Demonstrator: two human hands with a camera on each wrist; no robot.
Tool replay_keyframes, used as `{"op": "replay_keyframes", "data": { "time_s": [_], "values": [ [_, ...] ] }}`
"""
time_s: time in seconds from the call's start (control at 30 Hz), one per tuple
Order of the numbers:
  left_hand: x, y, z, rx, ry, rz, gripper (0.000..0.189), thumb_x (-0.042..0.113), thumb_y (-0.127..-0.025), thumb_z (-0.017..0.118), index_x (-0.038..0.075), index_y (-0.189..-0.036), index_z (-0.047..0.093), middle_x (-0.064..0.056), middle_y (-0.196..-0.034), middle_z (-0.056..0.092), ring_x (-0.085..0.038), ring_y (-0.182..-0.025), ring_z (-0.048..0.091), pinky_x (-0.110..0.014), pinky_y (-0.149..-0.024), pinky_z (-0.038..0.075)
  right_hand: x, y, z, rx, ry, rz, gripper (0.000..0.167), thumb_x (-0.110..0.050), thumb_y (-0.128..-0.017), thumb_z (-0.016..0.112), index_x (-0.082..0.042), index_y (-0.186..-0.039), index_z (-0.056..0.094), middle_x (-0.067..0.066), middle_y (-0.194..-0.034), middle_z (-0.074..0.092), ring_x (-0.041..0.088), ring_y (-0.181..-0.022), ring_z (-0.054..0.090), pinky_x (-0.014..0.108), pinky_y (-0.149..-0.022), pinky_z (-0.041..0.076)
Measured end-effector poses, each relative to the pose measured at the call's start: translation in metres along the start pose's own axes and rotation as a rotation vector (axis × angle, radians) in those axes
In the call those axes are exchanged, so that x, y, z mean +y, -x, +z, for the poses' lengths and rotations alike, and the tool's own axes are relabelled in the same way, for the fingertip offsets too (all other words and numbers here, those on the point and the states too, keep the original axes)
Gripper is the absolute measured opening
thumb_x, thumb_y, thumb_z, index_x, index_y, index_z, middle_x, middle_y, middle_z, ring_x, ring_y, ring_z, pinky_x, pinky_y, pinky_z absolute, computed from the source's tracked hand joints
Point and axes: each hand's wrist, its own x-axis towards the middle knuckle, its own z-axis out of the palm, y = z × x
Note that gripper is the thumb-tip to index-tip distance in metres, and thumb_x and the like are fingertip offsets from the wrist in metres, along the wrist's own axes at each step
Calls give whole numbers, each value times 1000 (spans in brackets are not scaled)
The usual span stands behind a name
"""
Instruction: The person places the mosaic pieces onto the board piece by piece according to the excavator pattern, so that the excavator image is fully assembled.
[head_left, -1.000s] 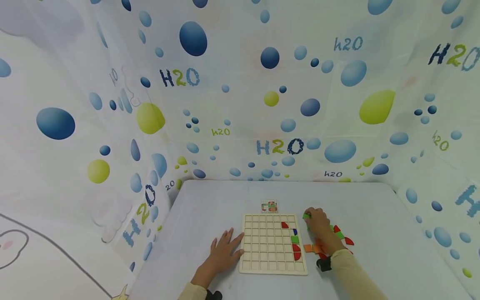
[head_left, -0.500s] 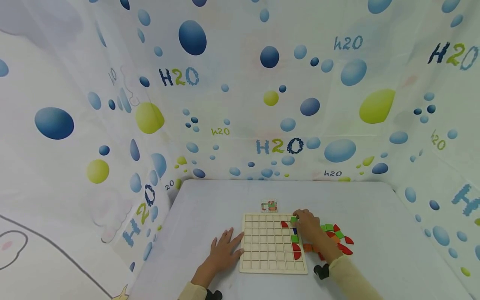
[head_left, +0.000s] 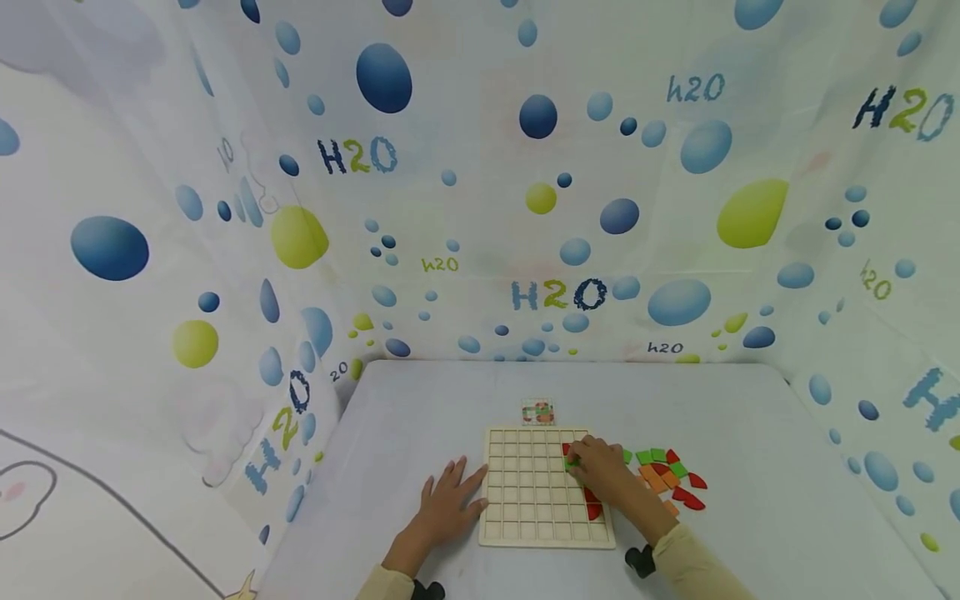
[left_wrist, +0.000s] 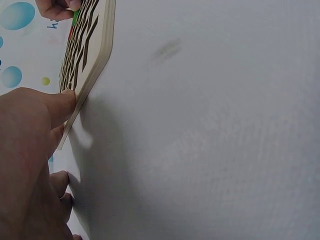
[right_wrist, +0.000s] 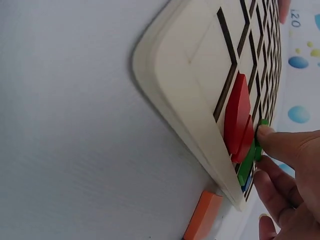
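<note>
A pale wooden grid board lies on the table. My right hand is over its right side and pinches a green square tile between thumb and fingers, just below a red quarter-round tile. Red tiles sit in cells along the right edge. Beyond them, in the right wrist view, lie a green tile and a sliver of a blue one, partly covered by the others. My left hand rests at the board's left edge with fingers spread, thumb touching the rim.
Right of the board lie loose green tiles, orange tiles and red tiles. An orange tile is close to the board's edge. Behind the board lies a small pattern card. A printed curtain surrounds the table.
My right hand has moved left from the loose tiles, past the board's top right corner, to the second column from the right, carrying the green tile. My left hand stays in place.
</note>
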Motion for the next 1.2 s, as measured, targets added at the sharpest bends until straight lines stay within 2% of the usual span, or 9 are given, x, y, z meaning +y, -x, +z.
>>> {"op": "replay_keyframes", "data": {
  "time_s": [0.13, 0.37, 0.67, 0.83, 0.93, 1.03, 1.1, 1.2],
  "values": [
    [2, 1, -3, -13, -19, -9, 60, 48, -106, 59, 25, -160, 48, -22, -170, 31, -48, -157, 26, -78, -120, 15, -1, 1, 0, 17, 7, -17, 13, -19, -97, 78, -20, -98, 65, -5, -100, 60, 21, -97, 60, 59, -88, 46],
    [2, 0, 0, -16, -20, -24, 60, 48, -105, 59, 26, -160, 48, -20, -171, 31, -46, -158, 25, -78, -120, 14, 2, 0, 2, 10, 20, 5, 10, -20, -98, 78, -21, -99, 68, -5, -102, 64, 23, -102, 62, 58, -90, 45],
    [1, 1, 1, -11, -31, -14, 61, 50, -106, 56, 28, -161, 45, -22, -171, 30, -48, -158, 24, -78, -121, 13, 1, 1, 1, 31, -27, 17, 10, -19, -97, 78, -20, -98, 69, -3, -103, 62, 22, -100, 60, 60, -92, 42],
    [1, 1, 2, 0, -1, -6, 60, 48, -105, 58, 25, -160, 47, -23, -170, 31, -50, -157, 25, -79, -120, 12, 3, 3, -3, 68, -39, 36, 10, -20, -95, 80, -18, -101, 71, 0, -106, 63, 25, -101, 61, 58, -87, 43],
    [-1, 0, 5, 8, -17, -8, 60, 49, -106, 58, 26, -160, 47, -22, -171, 31, -49, -157, 25, -79, -120, 13, 12, 3, -8, 106, -24, 84, 16, -21, -95, 81, -15, -106, 71, 7, -110, 65, 30, -102, 63, 59, -85, 44],
    [-3, -1, 7, 4, -37, -15, 60, 49, -106, 57, 27, -161, 46, -20, -171, 30, -47, -158, 24, -77, -121, 14, 26, 5, -12, 138, 12, 188, 29, -23, -94, 81, -9, -117, 68, 16, -117, 65, 37, -107, 63, 62, -88, 44],
    [-2, -1, 5, 6, -29, -9, 60, 48, -105, 59, 25, -160, 48, -21, -171, 31, -48, -157, 26, -78, -120, 14, 34, 7, -17, 140, 13, 272, 38, -22, -93, 81, -5, -122, 65, 22, -121, 64, 43, -111, 61, 66, -91, 41],
    [0, 0, 2, -3, -22, -10, 60, 47, -105, 59, 25, -160, 47, -22, -171, 31, -48, -157, 26, -79, -120, 14, 44, 13, -22, 105, 37, 365, 38, -20, -93, 80, -2, -122, 65, 22, -119, 64, 45, -111, 59, 70, -94, 37]
  ]
}}
